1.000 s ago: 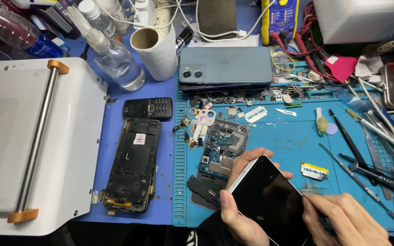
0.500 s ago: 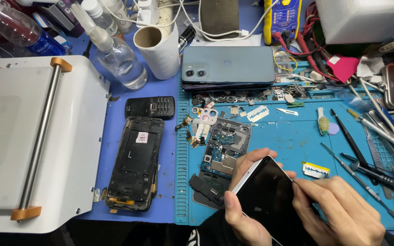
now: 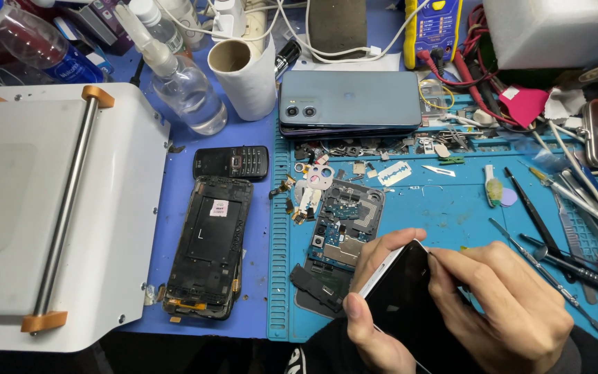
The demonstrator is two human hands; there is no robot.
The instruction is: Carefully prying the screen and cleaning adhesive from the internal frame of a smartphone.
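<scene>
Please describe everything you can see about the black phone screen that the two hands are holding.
The phone screen is a thin, flat panel with a glossy black face and a pale, whitish edge. It is dark and shows no visible cracks. It is tilted, with its upper corner pointing away from the person, above the near edge of the blue work mat. The left hand grips its left edge, and the right hand presses its fingertips near the upper right corner.

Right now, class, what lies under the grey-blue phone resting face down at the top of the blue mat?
Under the grey-blue phone a dark edge shows, seemingly another flat phone or panel stacked beneath. Only that edge is visible; the rest is covered, so its kind cannot be told.
</scene>
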